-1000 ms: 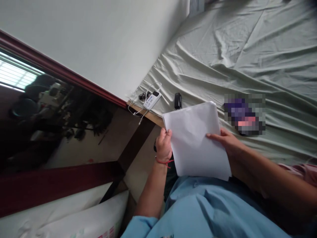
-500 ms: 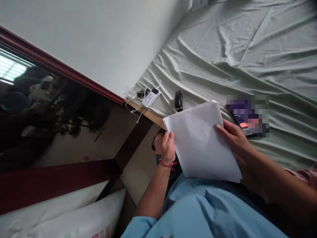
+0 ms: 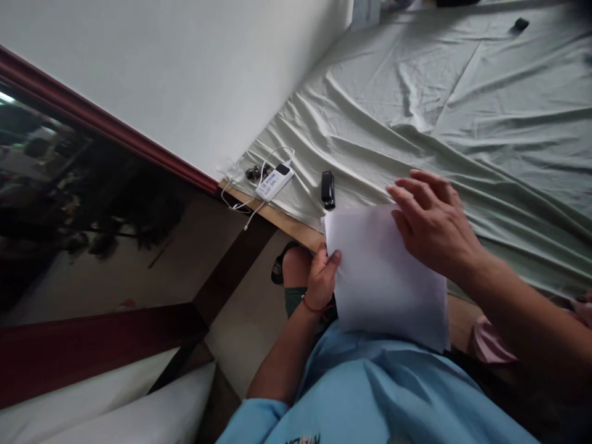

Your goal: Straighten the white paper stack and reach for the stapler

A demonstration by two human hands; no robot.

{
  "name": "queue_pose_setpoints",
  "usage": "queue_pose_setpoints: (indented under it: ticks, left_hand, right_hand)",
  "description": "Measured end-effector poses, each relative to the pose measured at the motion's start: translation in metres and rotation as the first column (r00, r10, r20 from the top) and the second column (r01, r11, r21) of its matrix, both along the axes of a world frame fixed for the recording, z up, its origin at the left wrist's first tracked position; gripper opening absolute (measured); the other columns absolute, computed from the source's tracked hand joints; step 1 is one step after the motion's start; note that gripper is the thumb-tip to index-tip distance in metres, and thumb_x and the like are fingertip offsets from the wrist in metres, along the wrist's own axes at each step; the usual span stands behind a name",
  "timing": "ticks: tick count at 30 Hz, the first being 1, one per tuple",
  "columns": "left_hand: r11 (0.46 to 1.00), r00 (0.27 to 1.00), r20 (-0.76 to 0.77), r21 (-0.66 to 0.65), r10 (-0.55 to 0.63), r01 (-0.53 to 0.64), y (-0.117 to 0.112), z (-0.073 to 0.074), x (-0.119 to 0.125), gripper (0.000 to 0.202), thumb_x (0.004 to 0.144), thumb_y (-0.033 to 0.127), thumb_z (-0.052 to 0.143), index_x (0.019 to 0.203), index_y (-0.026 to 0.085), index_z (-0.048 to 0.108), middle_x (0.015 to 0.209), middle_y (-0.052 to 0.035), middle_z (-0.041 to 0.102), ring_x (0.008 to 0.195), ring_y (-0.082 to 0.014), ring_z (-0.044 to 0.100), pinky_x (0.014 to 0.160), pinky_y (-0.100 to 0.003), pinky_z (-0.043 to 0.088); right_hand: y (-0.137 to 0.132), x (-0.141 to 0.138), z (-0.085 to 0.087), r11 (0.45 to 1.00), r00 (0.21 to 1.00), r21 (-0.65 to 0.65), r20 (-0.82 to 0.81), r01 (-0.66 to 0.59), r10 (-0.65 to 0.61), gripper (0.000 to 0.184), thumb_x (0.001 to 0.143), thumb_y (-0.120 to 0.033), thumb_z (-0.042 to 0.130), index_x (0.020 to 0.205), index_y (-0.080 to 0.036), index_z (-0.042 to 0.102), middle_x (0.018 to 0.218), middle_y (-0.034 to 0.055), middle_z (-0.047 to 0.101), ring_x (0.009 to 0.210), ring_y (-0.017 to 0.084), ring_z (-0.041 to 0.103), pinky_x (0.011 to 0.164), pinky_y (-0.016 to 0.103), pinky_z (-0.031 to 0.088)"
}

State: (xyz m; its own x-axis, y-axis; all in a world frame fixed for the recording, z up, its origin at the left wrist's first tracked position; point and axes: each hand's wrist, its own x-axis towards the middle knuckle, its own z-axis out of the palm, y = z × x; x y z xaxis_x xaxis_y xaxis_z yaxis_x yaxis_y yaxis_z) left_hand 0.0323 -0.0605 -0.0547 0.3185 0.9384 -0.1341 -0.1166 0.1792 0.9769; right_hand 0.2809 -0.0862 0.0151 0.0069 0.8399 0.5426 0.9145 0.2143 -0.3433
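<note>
A stack of white paper sheets [image 3: 379, 283] rests against my lap at the edge of a bed. My left hand [image 3: 322, 279] grips the stack's left edge, thumb on top. My right hand [image 3: 432, 222] lies over the stack's upper right corner with fingers spread and slightly curled, touching the top of the sheets. I wear a light blue shirt [image 3: 370, 394] and a red string on the left wrist.
A pale green bedsheet [image 3: 462, 111] covers the bed. A black stapler [image 3: 327, 189] and a white power bank with cable [image 3: 274, 180] lie near the bed's corner. A white wall and a dark red framed mirror [image 3: 92, 203] are at left.
My right hand moved up from the paper's right edge to its upper corner, now hiding the blurred object on the sheet. The stack shifted slightly right and lower.
</note>
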Motion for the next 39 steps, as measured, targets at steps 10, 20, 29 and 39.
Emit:
queue_pose_setpoints:
  ticks: [10, 20, 29, 39]
  left_hand:
    - [0.952, 0.976, 0.193, -0.305, 0.097, -0.035, -0.005, 0.015, 0.014, 0.049, 0.077, 0.051, 0.080, 0.113, 0.020, 0.068, 0.101, -0.0066, 0.074, 0.094, -0.0239, 0.071, 0.073, -0.031, 0.057]
    - [0.931, 0.980, 0.187, -0.365, 0.072, 0.002, 0.011, 0.023, 0.012, 0.041, 0.065, 0.040, 0.092, 0.089, 0.014, 0.073, 0.077, -0.0039, 0.072, 0.062, -0.0156, 0.065, 0.062, -0.030, 0.054]
    - [0.931, 0.984, 0.180, -0.357, -0.007, 0.072, 0.033, 0.017, 0.014, 0.044, 0.072, 0.048, 0.086, 0.095, 0.013, 0.071, 0.085, -0.0095, 0.073, 0.074, -0.0234, 0.070, 0.068, -0.036, 0.056]
    - [0.919, 0.979, 0.205, -0.384, -0.014, 0.093, 0.045, 0.015, 0.013, 0.045, 0.063, 0.032, 0.091, 0.098, 0.014, 0.069, 0.081, -0.0040, 0.069, 0.063, -0.0150, 0.061, 0.061, -0.028, 0.049]
  right_hand:
    - [0.033, -0.025, 0.025, 0.928, 0.926, -0.299, 0.234, -0.223, 0.298, 0.020, 0.099, -0.015, 0.046, 0.096, -0.018, 0.066, 0.093, 0.0089, 0.071, 0.111, 0.030, 0.061, 0.105, 0.051, 0.040]
    - [0.054, -0.029, 0.012, 0.924, 0.942, -0.225, 0.064, -0.309, 0.331, 0.025, 0.102, -0.023, 0.047, 0.105, -0.022, 0.072, 0.106, 0.0088, 0.072, 0.106, 0.027, 0.060, 0.089, 0.041, 0.045]
    - [0.065, -0.033, 0.000, 0.911, 0.924, -0.162, -0.041, -0.380, 0.379, 0.029, 0.101, -0.020, 0.049, 0.113, -0.025, 0.075, 0.119, 0.0061, 0.073, 0.124, 0.029, 0.056, 0.102, 0.050, 0.045]
    - [0.081, -0.039, -0.007, 0.903, 0.922, -0.184, -0.064, -0.388, 0.383, 0.027, 0.100, -0.020, 0.051, 0.109, -0.022, 0.077, 0.118, 0.0085, 0.073, 0.125, 0.030, 0.055, 0.101, 0.049, 0.047]
